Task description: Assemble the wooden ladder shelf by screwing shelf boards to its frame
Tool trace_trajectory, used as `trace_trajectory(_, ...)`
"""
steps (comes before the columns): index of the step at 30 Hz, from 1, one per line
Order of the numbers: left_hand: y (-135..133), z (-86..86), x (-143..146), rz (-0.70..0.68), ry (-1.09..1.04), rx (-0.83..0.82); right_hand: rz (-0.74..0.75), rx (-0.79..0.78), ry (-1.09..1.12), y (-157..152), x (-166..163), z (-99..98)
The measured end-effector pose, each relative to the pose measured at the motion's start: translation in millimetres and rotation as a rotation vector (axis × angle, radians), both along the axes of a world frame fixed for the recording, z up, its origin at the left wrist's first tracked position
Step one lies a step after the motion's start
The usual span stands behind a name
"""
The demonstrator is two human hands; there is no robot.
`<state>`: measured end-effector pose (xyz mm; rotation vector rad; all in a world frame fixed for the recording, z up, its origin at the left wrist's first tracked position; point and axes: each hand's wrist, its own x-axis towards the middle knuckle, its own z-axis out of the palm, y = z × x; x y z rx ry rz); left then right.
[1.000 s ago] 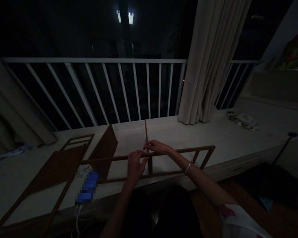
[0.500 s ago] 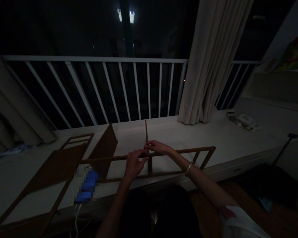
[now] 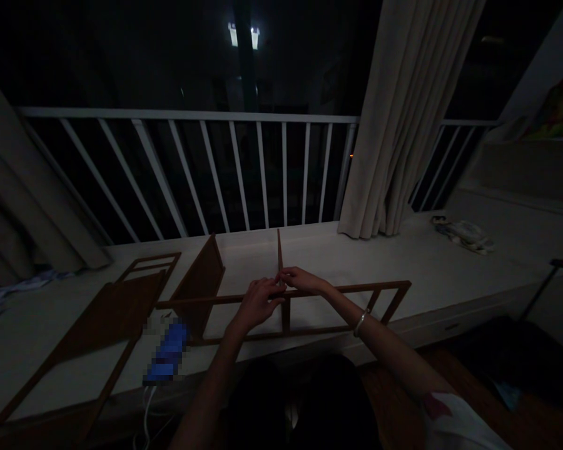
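Note:
A brown wooden frame (image 3: 351, 289) with long rails and crosspieces lies on a white ledge in front of me. From it a board (image 3: 197, 272) rises at the left, and a thin upright piece (image 3: 279, 247) stands near the middle. My left hand (image 3: 261, 299) bends over the near rail at that middle joint, fingertips above and thumb below. My right hand (image 3: 303, 279), a silver bangle on its wrist, pinches at the foot of the thin piece, touching the left fingertips. Whatever is between the right fingertips is too small and dark to make out.
Another wooden frame with a panel (image 3: 112, 312) lies at the left. A blurred blue object (image 3: 167, 353) with a white cable is near the ledge (image 3: 328, 256) edge. Behind stand a white railing (image 3: 192, 117) and curtains (image 3: 408, 125). A cloth bundle (image 3: 464, 234) lies at right.
The left fingers have closed in slightly over the joint, with the thumb nearer the rail. My right hand stays pinched at the same spot. The view has shifted slightly.

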<state>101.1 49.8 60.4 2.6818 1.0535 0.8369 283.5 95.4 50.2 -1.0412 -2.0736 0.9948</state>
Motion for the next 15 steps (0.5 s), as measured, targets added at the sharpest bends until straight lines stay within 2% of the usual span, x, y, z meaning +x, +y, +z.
trace_trajectory(4, 2.8, -1.2, 0.4, -0.016, -0.036, -0.088, -0.01, 0.006, 0.033, 3.9, 2.8, -2.0)
trace_trajectory(10, 6.1, 0.9, 4.4, -0.014, -0.075, -0.174, -0.152, 0.093, -0.002, 8.7, 5.7, -5.7)
trace_trajectory(15, 7.8, -3.2, 7.8, -0.015, -0.114, -0.166, -0.265, 0.102, -0.011, 6.1, 7.4, -2.6)
